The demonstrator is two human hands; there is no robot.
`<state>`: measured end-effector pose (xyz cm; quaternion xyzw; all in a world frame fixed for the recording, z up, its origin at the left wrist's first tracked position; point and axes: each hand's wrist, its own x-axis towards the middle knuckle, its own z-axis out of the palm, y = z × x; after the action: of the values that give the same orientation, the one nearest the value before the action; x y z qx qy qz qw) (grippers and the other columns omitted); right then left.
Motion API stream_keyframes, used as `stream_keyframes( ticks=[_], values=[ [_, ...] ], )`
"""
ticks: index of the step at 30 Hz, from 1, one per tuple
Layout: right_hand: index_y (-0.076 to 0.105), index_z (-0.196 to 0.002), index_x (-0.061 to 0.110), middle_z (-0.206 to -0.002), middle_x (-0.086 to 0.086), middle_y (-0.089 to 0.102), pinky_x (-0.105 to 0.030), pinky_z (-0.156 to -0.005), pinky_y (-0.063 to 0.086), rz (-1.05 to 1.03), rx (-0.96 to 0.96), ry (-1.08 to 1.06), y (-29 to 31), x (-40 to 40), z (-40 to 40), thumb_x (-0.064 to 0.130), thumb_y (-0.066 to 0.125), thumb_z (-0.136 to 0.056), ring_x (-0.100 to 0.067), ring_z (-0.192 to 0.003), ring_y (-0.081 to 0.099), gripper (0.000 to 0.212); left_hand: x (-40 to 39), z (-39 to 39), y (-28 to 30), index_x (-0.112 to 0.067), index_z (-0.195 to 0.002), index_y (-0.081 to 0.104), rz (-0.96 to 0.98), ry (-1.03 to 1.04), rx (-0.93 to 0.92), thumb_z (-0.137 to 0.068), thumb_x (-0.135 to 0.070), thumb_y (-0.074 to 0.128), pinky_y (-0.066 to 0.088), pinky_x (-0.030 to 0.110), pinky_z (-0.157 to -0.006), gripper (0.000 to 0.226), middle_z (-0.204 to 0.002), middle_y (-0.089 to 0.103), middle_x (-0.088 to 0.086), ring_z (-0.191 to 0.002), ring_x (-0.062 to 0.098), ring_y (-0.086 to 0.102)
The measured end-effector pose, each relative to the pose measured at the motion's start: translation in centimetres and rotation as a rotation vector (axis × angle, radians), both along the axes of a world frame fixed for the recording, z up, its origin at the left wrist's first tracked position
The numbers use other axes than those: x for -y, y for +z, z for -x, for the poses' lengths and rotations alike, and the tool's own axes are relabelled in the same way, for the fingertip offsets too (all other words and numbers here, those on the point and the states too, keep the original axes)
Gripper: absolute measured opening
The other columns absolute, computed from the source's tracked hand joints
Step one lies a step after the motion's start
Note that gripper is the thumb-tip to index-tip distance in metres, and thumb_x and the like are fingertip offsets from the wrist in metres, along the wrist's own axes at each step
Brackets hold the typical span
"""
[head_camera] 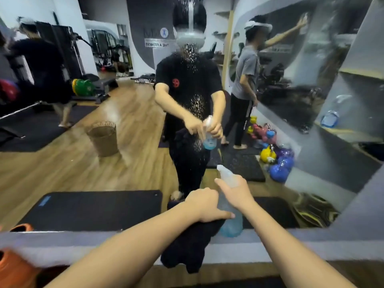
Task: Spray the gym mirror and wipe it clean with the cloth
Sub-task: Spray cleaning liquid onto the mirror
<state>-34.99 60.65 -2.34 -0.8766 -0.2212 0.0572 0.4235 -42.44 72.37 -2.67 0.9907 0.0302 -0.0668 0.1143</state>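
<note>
The gym mirror (128, 125) fills the wall in front of me, speckled with white spray droplets down its middle, where my own reflection stands. My right hand (234, 192) grips a clear spray bottle (230, 223) with blue liquid by its neck, nozzle pointing up and left. My left hand (204, 204) holds a dark cloth (193, 246) that hangs down over the ledge, and its index finger stretches toward the bottle's body. Both hands are close together, low in front of the mirror.
A grey ledge (83, 244) runs along the mirror's foot. An orange pot (14, 267) stands at the lower left. The mirror reflects a wicker basket, floor mats, kettlebells and another person wiping a side mirror at the right.
</note>
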Motion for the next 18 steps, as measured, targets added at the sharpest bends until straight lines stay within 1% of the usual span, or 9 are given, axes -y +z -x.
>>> stream_keyframes(
  ticks=[1, 2, 6, 8, 9, 10, 11, 14, 18],
  values=[
    [0.064, -0.083, 0.02, -0.075, 0.001, 0.061, -0.03, -0.06, 0.043, -0.004, -0.032, -0.008, -0.7, 0.2, 0.3, 0.033, 0.065, -0.094, -0.024, -0.079, 0.061, 0.017, 0.2, 0.1, -0.9, -0.012, -0.112, 0.06, -0.008, -0.001, -0.026, -0.08, -0.084, 0.055, 0.053, 0.041, -0.075, 0.079, -0.092, 0.065, 0.002, -0.081, 0.024, 0.062],
    [0.061, -0.08, 0.02, -0.076, 0.002, 0.061, -0.03, -0.061, 0.043, -0.008, -0.062, 0.001, -1.6, 0.3, 0.5, 0.034, 0.066, -0.093, -0.023, -0.079, 0.061, 0.02, 0.5, 0.1, -1.7, -0.012, -0.11, 0.062, -0.006, -0.002, -0.05, -0.08, -0.084, 0.054, 0.054, 0.042, -0.076, 0.078, -0.091, 0.064, 0.002, -0.081, 0.024, 0.061],
    [0.064, -0.085, 0.015, -0.078, 0.001, 0.062, -0.044, -0.073, 0.053, 0.122, -0.101, 0.031, -4.9, 1.4, 0.8, 0.038, 0.061, -0.093, -0.024, -0.079, 0.062, 0.024, 1.9, 0.8, -5.3, -0.015, -0.104, 0.066, 0.073, 0.03, -0.124, -0.078, -0.084, 0.056, 0.056, 0.042, -0.076, 0.075, -0.094, 0.069, 0.002, -0.084, 0.024, 0.066],
    [0.068, -0.114, 0.016, -0.087, 0.001, 0.064, -0.041, -0.079, 0.05, 0.184, -0.1, 0.093, -6.4, 1.7, 0.9, 0.037, 0.057, -0.097, -0.024, -0.089, 0.061, 0.029, 2.4, 1.4, -7.0, -0.014, -0.1, 0.066, 0.112, 0.054, -0.166, -0.079, -0.083, 0.056, 0.053, 0.04, -0.072, 0.073, -0.09, 0.068, 0.001, -0.082, 0.023, 0.065],
    [0.062, -0.132, 0.022, -0.096, 0.0, 0.064, -0.039, -0.082, 0.048, 0.213, -0.102, 0.126, -7.0, 1.8, 1.2, 0.036, 0.055, -0.098, -0.025, -0.097, 0.06, 0.037, 2.6, 1.7, -7.6, -0.013, -0.097, 0.065, 0.126, 0.065, -0.188, -0.08, -0.082, 0.057, 0.051, 0.039, -0.069, 0.071, -0.087, 0.066, 0.001, -0.079, 0.023, 0.063],
    [0.056, -0.14, 0.025, -0.102, -0.003, 0.064, -0.038, -0.085, 0.047, 0.23, -0.114, 0.15, -7.7, 1.8, 1.5, 0.035, 0.055, -0.099, -0.026, -0.101, 0.06, 0.043, 2.9, 2.1, -8.4, -0.012, -0.095, 0.064, 0.139, 0.078, -0.214, -0.081, -0.081, 0.057, 0.049, 0.039, -0.067, 0.07, -0.085, 0.064, 0.001, -0.078, 0.023, 0.061],
    [0.056, -0.14, 0.024, -0.102, -0.006, 0.064, -0.038, -0.084, 0.047, 0.247, -0.136, 0.149, -8.5, 1.9, 1.9, 0.034, 0.055, -0.098, -0.027, -0.1, 0.06, 0.043, 3.2, 2.5, -9.1, -0.012, -0.096, 0.063, 0.148, 0.089, -0.239, -0.082, -0.079, 0.058, 0.048, 0.039, -0.067, 0.069, -0.085, 0.063, 0.001, -0.079, 0.023, 0.061],
    [0.066, -0.121, 0.013, -0.095, -0.009, 0.066, -0.039, -0.077, 0.048, 0.285, -0.216, 0.113, -10.5, 2.0, 2.7, 0.032, 0.058, -0.095, -0.028, -0.092, 0.061, 0.033, 3.6, 3.5, -10.7, -0.013, -0.096, 0.06, 0.171, 0.108, -0.305, -0.081, -0.077, 0.06, 0.052, 0.041, -0.07, 0.066, -0.091, 0.067, 0.005, -0.085, 0.025, 0.064],
    [0.059, -0.095, 0.019, -0.091, -0.001, 0.06, -0.036, -0.073, 0.048, 0.237, -0.306, 0.133, -11.7, 0.6, 3.5, 0.041, 0.06, -0.095, -0.023, -0.09, 0.059, 0.023, 2.6, 4.6, -11.3, -0.015, -0.093, 0.06, 0.178, 0.153, -0.332, -0.081, -0.073, 0.064, 0.052, 0.04, -0.071, 0.059, -0.089, 0.068, 0.004, -0.085, 0.024, 0.065]
  ],
)
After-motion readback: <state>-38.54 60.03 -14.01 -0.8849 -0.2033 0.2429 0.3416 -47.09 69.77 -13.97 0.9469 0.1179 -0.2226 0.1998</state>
